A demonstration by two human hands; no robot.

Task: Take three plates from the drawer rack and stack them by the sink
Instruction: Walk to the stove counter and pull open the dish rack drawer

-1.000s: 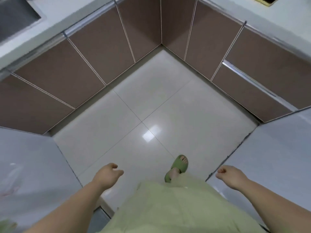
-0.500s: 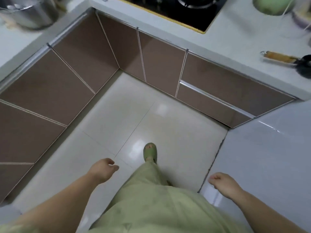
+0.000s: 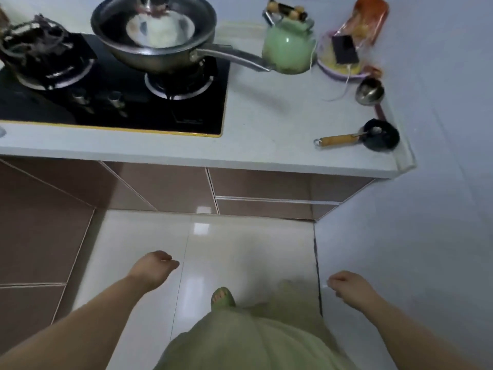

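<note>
No plates, drawer rack or sink show in this view. Brown cabinet fronts run under the counter; a closed drawer front with a metal strip handle sits low at the right end. My left hand hangs over the floor with fingers loosely curled and nothing in it. My right hand hangs near the right wall, also loosely curled and empty. Both hands are well short of the cabinets.
A black gas hob carries a steel pan with a long handle. A green kettle, a bag of food, a ladle and a small black pan lie on the white counter. A wall closes the right side.
The view has swung up and right from the corner cabinets to the hob counter. Both hands stay hanging at my sides, empty. I have stepped forward across the tiled floor.
</note>
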